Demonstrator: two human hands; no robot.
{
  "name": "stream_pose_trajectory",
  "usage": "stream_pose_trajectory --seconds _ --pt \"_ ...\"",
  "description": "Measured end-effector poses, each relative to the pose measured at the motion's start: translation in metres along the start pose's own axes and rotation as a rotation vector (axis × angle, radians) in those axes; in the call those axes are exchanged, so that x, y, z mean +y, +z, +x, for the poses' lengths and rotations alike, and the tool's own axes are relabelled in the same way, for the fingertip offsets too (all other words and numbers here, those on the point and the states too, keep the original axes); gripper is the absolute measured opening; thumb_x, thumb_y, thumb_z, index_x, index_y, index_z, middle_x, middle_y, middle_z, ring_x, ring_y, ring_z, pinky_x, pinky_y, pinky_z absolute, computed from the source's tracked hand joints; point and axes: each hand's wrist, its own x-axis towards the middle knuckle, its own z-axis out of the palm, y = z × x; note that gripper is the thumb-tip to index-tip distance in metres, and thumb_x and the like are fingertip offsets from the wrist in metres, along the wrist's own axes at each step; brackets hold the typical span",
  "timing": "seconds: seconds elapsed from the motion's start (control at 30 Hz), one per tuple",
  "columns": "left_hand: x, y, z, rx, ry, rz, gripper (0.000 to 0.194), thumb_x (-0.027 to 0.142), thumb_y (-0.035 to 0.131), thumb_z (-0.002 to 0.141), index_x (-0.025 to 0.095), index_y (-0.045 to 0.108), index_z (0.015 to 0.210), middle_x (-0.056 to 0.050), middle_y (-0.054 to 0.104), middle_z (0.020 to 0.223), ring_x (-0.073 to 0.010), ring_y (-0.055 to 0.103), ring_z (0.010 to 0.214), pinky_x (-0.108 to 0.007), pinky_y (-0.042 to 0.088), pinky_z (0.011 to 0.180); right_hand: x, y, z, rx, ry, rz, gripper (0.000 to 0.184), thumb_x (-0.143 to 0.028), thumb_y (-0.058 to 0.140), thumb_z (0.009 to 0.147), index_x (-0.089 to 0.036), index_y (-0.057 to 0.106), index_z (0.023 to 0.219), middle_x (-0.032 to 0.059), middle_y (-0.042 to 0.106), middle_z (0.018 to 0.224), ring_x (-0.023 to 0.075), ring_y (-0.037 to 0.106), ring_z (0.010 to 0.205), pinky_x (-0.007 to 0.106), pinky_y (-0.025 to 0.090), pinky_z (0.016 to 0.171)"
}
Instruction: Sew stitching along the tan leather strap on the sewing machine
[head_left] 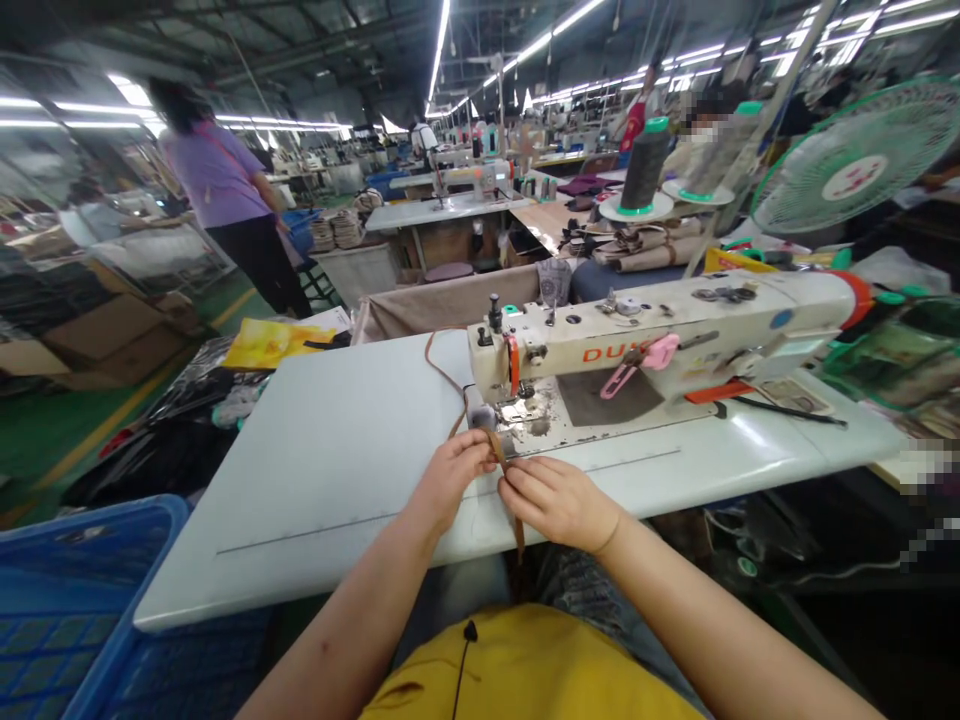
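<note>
- Centre: the left hand (456, 475) and right hand (553, 502) pinch a narrow brown strip (497, 448), its tail hanging over the counter's (330, 430) near edge.
- Lower left: blue plastic basket (169, 510), beside the counter.
- Right of centre: sewing machine (724, 325), its head standing just beyond the hands; pink clip (662, 352) on it.
- Upper right: dark thread cone (645, 168), green-rimmed fan (855, 178).
- Upper left: standing person (221, 180) in purple.

A narrow brown strap (497, 447) bends between left hand (457, 470) and right hand (553, 500), its tail hanging below the right.
</note>
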Motion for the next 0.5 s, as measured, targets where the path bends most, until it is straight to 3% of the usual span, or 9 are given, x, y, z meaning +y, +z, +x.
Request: stream_pose_trajectory --seconds 0.13,0.2,0.3,0.4,0.5 --pt "-0.015 -0.011 -0.007 -0.038 0.274 0.493 0.028 0.027 0.057 0.091 0.017 0.077 0.109 -0.014 0.075 0.121 -0.0285 0.066 0.119 -0.046 0.048 0.111 0.007 0.007 -0.006 0.014 0.032 -0.012 0.024 -0.011 0.049 0.104 -0.013 0.069 0.117 0.0124 0.074 0.107 0.0211 0.07 0.1 0.037 0.059 0.091" --pt "-0.025 -0.016 -0.015 -0.181 0.438 0.799 0.036 0.025 0.052 0.096 0.016 0.073 0.123 -0.016 0.069 0.137 -0.0287 0.06 0.133 -0.047 0.042 0.12 0.011 0.011 -0.007 0.016 0.03 -0.015 0.024 -0.011 0.049 0.104 -0.012 0.069 0.116 0.0125 0.074 0.104 0.0214 0.071 0.097 0.037 0.059 0.09" --pt "-0.038 -0.024 -0.026 -0.366 0.559 1.164 0.057 0.032 0.057 0.1 0.015 0.051 0.154 -0.017 0.048 0.162 -0.0297 0.042 0.152 -0.05 0.031 0.128 0.015 0.019 -0.007 -0.003 0.059 0.006 0.024 -0.012 0.05 0.104 -0.013 0.069 0.118 0.0129 0.074 0.106 0.0216 0.071 0.097 0.036 0.06 0.089" --pt "-0.046 -0.041 -0.029 -0.293 0.537 1.439 0.076 0.047 0.061 0.099 0.016 0.035 0.163 -0.018 0.034 0.169 -0.0318 0.032 0.158 -0.055 0.023 0.13 0.017 0.025 -0.006 -0.018 0.086 0.019 0.024 -0.012 0.051 0.104 -0.015 0.069 0.12 0.0135 0.074 0.112 0.0213 0.071 0.101 0.036 0.059 0.09" --pt "-0.044 -0.065 -0.018 -0.113 0.41 1.601 0.074 0.049 0.053 0.103 0.012 0.033 0.164 -0.019 0.035 0.169 -0.0327 0.032 0.158 -0.056 0.019 0.13 0.019 0.032 -0.004 -0.012 0.081 0.002 0.022 -0.01 0.052 0.104 -0.015 0.07 0.115 0.0127 0.074 0.113 0.0199 0.071 0.098 0.035 0.059 0.089"
